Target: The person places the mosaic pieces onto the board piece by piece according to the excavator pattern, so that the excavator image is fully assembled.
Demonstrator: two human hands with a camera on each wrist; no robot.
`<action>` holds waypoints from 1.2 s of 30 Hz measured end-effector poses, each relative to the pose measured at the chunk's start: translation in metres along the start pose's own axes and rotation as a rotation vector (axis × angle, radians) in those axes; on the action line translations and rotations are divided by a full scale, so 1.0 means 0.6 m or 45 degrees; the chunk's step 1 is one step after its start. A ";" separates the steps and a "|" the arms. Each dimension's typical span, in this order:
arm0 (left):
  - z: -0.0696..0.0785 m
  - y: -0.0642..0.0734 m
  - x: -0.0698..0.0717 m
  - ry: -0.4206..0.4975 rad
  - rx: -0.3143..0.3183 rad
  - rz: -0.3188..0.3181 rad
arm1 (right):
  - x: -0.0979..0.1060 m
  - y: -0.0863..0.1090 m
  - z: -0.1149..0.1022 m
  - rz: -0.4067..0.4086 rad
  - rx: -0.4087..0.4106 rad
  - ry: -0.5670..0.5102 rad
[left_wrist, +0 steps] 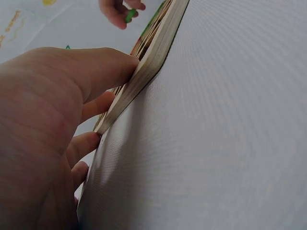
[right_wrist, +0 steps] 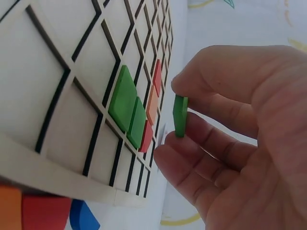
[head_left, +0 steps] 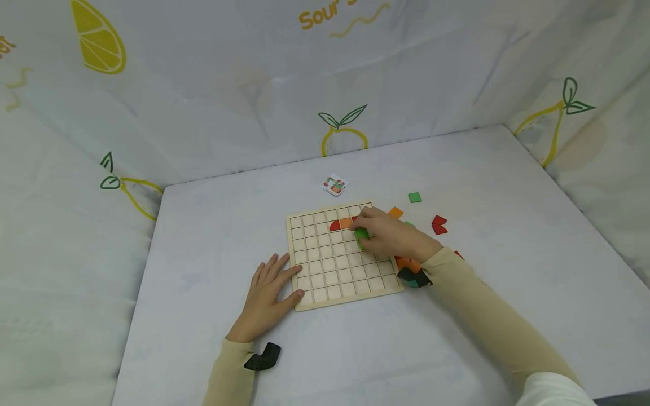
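My left hand (head_left: 265, 304) lies at the left edge of a pale wooden grid board (head_left: 331, 278), fingers spread, with the thumb (left_wrist: 112, 67) touching the rim. Over the board's far right part, my right hand (head_left: 390, 233) pinches a thin green tile (right_wrist: 180, 116) on edge between thumb and fingers. The held tile is apart from the board in the right wrist view. Two green tiles (right_wrist: 123, 98) sit side by side in grid cells. Beyond them is a row with a rounded red piece (head_left: 335, 225), an orange square (head_left: 346, 223) and another red piece (right_wrist: 146, 136), partly hidden by my hand in the head view.
A small printed pattern card (head_left: 334, 184) lies behind the board. To the right are a loose green square (head_left: 414, 197), an orange tile (head_left: 395, 212) and red pieces (head_left: 439, 229). Orange tiles (head_left: 408, 264) and a blue piece (right_wrist: 82, 215) lie along the board's right edge.
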State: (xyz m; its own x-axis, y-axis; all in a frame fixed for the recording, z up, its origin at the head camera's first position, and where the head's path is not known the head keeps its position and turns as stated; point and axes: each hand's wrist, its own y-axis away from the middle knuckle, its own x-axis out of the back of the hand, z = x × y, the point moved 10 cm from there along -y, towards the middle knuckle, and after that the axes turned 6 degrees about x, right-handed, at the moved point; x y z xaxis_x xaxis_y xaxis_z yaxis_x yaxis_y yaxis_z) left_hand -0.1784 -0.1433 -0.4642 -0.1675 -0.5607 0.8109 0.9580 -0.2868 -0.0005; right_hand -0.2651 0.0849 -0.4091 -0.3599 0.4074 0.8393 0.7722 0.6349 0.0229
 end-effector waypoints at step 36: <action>0.002 -0.001 0.003 0.004 0.011 -0.006 | -0.047 -0.013 -0.037 -0.109 0.161 0.204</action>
State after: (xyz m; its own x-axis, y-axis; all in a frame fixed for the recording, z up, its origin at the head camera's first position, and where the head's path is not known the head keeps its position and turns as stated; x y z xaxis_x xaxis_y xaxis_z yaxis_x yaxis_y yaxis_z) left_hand -0.1788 -0.1434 -0.4619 -0.1726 -0.5617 0.8092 0.9592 -0.2826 0.0084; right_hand -0.2494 0.0540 -0.4210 -0.3257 0.2455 0.9130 0.6670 0.7441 0.0379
